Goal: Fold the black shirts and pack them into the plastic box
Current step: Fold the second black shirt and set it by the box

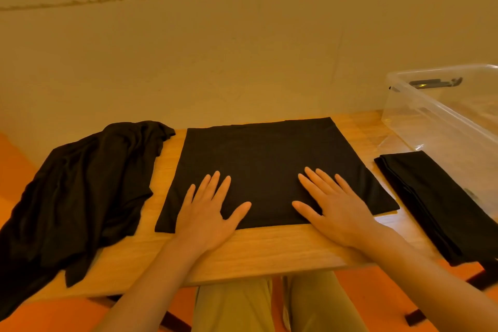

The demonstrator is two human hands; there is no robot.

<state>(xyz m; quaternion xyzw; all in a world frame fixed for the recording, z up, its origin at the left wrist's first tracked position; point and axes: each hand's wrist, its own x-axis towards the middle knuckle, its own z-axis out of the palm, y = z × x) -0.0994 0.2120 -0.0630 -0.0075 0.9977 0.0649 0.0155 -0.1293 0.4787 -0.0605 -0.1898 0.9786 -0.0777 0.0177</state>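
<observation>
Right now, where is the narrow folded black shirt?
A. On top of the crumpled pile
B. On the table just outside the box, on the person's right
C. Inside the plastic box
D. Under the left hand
B: the narrow folded shirt lies on the table in front of the clear plastic box, which holds no shirt in the part visible.
</observation>
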